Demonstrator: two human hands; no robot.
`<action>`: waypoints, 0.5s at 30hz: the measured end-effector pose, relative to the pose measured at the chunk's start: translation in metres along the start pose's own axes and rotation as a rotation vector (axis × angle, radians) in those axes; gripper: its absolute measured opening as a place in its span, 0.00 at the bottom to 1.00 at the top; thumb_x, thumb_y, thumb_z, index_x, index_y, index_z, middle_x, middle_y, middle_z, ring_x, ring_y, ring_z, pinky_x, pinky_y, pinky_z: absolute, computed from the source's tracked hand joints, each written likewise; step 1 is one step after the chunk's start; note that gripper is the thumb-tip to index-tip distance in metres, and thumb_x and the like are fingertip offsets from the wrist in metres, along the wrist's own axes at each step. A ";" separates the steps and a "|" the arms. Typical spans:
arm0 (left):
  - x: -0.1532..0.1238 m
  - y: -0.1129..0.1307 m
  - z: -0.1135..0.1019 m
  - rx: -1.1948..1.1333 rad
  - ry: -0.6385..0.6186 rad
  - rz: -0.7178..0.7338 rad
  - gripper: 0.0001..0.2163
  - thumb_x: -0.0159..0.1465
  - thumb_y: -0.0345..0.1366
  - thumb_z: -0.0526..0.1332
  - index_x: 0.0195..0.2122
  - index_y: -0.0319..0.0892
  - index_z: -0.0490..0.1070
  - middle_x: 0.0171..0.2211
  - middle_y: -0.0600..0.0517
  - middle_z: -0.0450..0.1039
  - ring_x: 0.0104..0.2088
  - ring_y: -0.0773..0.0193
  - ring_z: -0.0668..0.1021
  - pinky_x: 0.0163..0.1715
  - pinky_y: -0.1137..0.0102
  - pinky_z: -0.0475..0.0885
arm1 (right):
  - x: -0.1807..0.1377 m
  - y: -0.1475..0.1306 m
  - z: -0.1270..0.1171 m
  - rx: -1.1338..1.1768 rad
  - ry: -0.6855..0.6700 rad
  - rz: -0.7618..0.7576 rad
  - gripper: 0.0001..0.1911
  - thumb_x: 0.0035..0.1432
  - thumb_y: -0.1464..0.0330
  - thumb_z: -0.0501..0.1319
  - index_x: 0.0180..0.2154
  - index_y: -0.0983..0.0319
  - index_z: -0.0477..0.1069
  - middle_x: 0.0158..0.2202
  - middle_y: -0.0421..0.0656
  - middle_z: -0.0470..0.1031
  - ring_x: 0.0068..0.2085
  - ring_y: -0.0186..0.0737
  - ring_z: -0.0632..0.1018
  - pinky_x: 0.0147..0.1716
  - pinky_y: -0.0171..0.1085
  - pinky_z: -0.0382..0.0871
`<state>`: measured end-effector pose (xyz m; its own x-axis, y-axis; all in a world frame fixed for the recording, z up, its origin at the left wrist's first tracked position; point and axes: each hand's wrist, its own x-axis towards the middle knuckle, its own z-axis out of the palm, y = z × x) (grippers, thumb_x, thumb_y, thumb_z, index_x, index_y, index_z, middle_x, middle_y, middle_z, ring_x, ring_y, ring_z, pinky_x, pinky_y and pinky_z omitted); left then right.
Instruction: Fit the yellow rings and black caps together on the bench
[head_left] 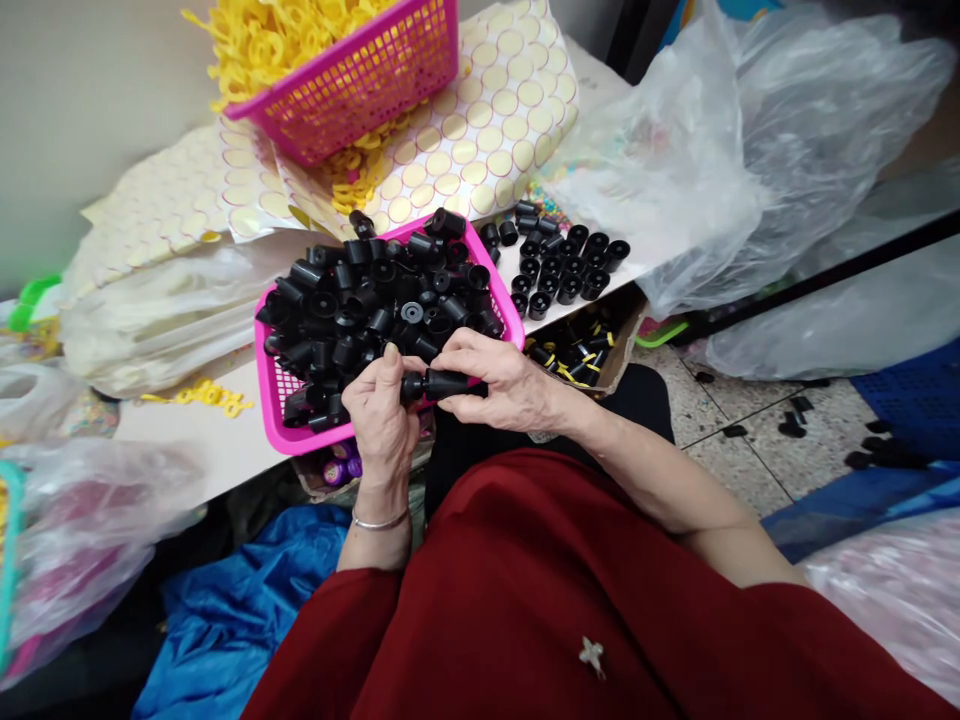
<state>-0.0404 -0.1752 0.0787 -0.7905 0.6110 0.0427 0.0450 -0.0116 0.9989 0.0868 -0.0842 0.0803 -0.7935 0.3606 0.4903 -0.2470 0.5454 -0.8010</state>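
Observation:
Over the front edge of a pink basket (264,400) my two hands meet. My left hand (381,415), with a bracelet at its wrist, is closed on a short black plastic piece (411,388). My right hand (504,385) grips a longer black plastic tube (446,384), lined up end to end with that piece. The two seem to touch; whether they are joined I cannot tell. Loose black cylindrical parts (352,300) fill the basket in a heap. To its right, several black cups (574,265) stand in rows on the white table (630,268).
A pink basket of yellow parts (360,85) stands on sticker sheets (480,130) at the back. Below the table edge, a cardboard box (626,350) holds black and yellow pieces. Plastic bags (675,150) crowd the right. Black pieces lie on the tiled floor (739,400).

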 end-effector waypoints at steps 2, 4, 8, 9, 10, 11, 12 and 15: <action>-0.002 0.001 0.002 0.036 0.005 0.029 0.21 0.57 0.53 0.62 0.20 0.38 0.72 0.22 0.51 0.72 0.22 0.70 0.72 0.25 0.72 0.68 | -0.002 -0.001 -0.001 -0.014 -0.010 0.012 0.13 0.56 0.73 0.56 0.44 0.64 0.69 0.36 0.42 0.63 0.36 0.34 0.69 0.36 0.35 0.67; -0.003 0.001 0.003 0.085 0.008 0.079 0.21 0.58 0.52 0.62 0.20 0.38 0.73 0.21 0.52 0.72 0.22 0.70 0.71 0.26 0.72 0.67 | -0.004 -0.003 -0.003 -0.057 -0.029 0.028 0.11 0.57 0.73 0.55 0.43 0.65 0.69 0.36 0.42 0.63 0.36 0.34 0.68 0.36 0.35 0.66; -0.005 -0.002 0.004 0.190 -0.036 0.222 0.19 0.58 0.50 0.63 0.20 0.39 0.73 0.20 0.54 0.70 0.23 0.70 0.71 0.27 0.72 0.67 | -0.007 -0.008 -0.006 -0.219 -0.087 0.043 0.07 0.59 0.73 0.54 0.39 0.65 0.67 0.37 0.43 0.61 0.34 0.34 0.67 0.36 0.35 0.66; -0.005 -0.004 0.004 0.217 -0.070 0.240 0.19 0.58 0.50 0.63 0.21 0.39 0.74 0.20 0.54 0.70 0.23 0.69 0.71 0.28 0.72 0.68 | -0.007 -0.008 -0.006 -0.255 -0.100 0.040 0.06 0.59 0.73 0.53 0.39 0.65 0.67 0.37 0.43 0.61 0.35 0.34 0.67 0.36 0.36 0.66; -0.006 -0.006 0.004 0.243 -0.107 0.250 0.19 0.59 0.51 0.62 0.23 0.39 0.75 0.22 0.53 0.71 0.25 0.68 0.72 0.30 0.72 0.69 | -0.008 -0.009 -0.005 -0.281 -0.105 0.032 0.06 0.60 0.73 0.53 0.39 0.65 0.66 0.37 0.44 0.62 0.35 0.35 0.67 0.36 0.36 0.67; -0.007 -0.008 0.004 0.263 -0.151 0.257 0.20 0.61 0.53 0.59 0.27 0.39 0.76 0.25 0.52 0.73 0.27 0.67 0.74 0.32 0.71 0.70 | -0.008 -0.009 -0.004 -0.299 -0.104 0.023 0.07 0.60 0.73 0.52 0.39 0.66 0.66 0.37 0.45 0.62 0.36 0.36 0.67 0.37 0.36 0.67; -0.008 -0.009 0.005 0.271 -0.202 0.264 0.23 0.62 0.55 0.56 0.32 0.39 0.77 0.29 0.50 0.75 0.31 0.64 0.76 0.35 0.70 0.71 | -0.009 -0.008 -0.002 -0.312 -0.098 0.018 0.07 0.60 0.73 0.52 0.40 0.66 0.65 0.38 0.46 0.63 0.38 0.37 0.68 0.39 0.37 0.68; -0.012 -0.008 0.009 0.253 -0.410 0.324 0.35 0.59 0.65 0.47 0.53 0.41 0.70 0.48 0.43 0.73 0.49 0.54 0.75 0.50 0.63 0.69 | -0.015 -0.007 0.004 -0.343 -0.060 0.037 0.12 0.59 0.75 0.51 0.45 0.67 0.64 0.42 0.49 0.65 0.44 0.40 0.69 0.43 0.38 0.69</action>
<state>-0.0254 -0.1753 0.0697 -0.4129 0.8652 0.2843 0.4297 -0.0902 0.8984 0.0985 -0.0960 0.0775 -0.8322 0.3456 0.4336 -0.0241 0.7587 -0.6510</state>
